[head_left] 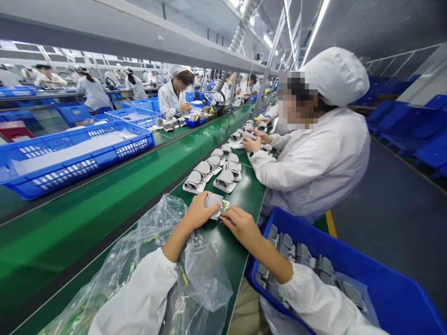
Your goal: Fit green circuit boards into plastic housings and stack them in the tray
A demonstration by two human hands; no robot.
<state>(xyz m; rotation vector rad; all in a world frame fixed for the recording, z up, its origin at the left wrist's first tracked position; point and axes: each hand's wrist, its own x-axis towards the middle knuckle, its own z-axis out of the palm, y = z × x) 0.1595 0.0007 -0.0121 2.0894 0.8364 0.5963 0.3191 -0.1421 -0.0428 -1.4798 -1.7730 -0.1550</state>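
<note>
My left hand (200, 210) grips a grey and white plastic device housing (214, 201) with the thumb lying across it. At the housing's right end, a small green circuit board (225, 205) shows in a white-edged opening. The fingers of my right hand (240, 224) are pinched together against that end; whether they hold the board or the housing's edge is hidden. Just beyond my hands, several similar grey housings (225, 178) stand in two rows on the green bench. Under my left forearm lies a clear plastic bag (206, 274) with green boards inside.
A blue bin (394, 279) of grey housings stands at my right. A co-worker (314, 153) in white handles a housing at the bench ahead. Left of the bench runs a green conveyor belt (104, 186), with a blue basket (77, 149) beyond it.
</note>
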